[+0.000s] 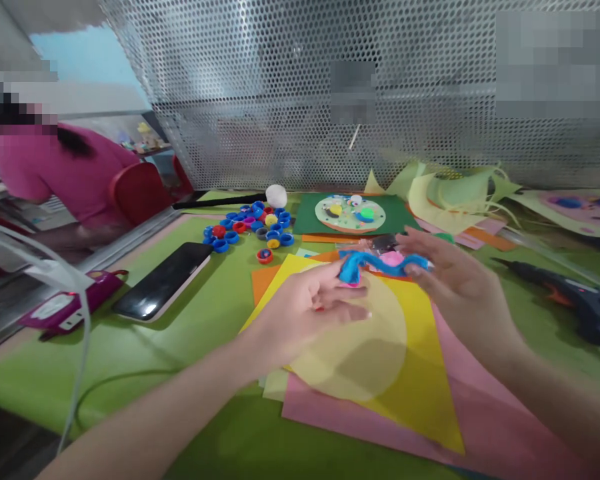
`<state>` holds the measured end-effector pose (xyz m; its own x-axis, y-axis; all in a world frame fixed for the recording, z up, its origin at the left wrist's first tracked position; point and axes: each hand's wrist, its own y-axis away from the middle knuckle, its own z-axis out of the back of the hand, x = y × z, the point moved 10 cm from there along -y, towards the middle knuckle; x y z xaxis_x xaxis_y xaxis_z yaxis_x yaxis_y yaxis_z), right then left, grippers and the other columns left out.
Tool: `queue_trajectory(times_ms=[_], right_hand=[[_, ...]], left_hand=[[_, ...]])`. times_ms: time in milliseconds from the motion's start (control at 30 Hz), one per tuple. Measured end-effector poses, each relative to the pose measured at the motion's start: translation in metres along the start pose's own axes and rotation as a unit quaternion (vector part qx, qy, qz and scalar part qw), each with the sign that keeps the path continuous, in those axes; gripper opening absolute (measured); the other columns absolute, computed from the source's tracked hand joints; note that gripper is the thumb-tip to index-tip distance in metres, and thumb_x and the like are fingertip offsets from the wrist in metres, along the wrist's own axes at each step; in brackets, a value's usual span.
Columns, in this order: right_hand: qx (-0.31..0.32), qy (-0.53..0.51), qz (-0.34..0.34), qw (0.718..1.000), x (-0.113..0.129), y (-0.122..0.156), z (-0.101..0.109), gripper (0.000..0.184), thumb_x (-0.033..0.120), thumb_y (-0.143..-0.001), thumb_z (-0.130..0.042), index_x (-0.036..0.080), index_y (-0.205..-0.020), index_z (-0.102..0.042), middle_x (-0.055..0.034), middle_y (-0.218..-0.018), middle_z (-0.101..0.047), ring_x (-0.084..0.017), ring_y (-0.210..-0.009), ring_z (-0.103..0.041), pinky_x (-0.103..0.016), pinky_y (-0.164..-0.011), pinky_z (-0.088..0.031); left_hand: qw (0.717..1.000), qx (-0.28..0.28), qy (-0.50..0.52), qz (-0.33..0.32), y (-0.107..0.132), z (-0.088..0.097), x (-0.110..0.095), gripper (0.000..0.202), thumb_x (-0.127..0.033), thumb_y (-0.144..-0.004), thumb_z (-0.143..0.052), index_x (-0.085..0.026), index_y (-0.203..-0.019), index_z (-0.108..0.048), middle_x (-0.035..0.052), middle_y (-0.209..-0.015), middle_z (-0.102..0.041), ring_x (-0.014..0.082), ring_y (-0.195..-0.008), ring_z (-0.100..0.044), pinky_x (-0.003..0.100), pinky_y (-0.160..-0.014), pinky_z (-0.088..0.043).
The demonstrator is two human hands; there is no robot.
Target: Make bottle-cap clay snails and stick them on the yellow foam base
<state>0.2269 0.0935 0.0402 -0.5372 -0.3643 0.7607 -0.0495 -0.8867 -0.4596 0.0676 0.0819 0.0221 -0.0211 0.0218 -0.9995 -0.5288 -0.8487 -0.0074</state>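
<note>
Both my hands hold a fuzzy blue pipe cleaner (375,261) above a stack of coloured paper. My left hand (310,303) pinches its curled left end, fingers closed. My right hand (447,277) grips the right end with fingers curled round it; something pink shows behind the wire. Beneath the hands lies a pale yellow paper circle (355,347) on a yellow sheet (420,380), which rests on a pink sheet (480,433) and an orange sheet (263,280).
A pile of several blue, red and yellow bottle caps (253,230) and a white pompom (277,195) lie behind a black phone (165,280). A decorated disc sits on green card (353,215). A glue gun (575,300) lies right. A person in pink sits far left.
</note>
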Motion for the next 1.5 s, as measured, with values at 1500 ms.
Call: queue_trajectory(times_ms=[1500], right_hand=[[0.129,0.021,0.188,0.974,0.055,0.034,-0.035,0.026,0.02,-0.087,-0.049,0.024,-0.109,-0.062,-0.0006,-0.112,-0.062,-0.017,-0.105,-0.057,-0.029,-0.089,-0.048]], left_hand=[[0.995,-0.01,-0.096,0.025,0.004,-0.009,0.014,0.018,-0.031,-0.072,-0.068,-0.014,-0.077,-0.07,0.0006,-0.071,-0.068,0.0159,-0.07,-0.061,0.023,-0.064,-0.045]])
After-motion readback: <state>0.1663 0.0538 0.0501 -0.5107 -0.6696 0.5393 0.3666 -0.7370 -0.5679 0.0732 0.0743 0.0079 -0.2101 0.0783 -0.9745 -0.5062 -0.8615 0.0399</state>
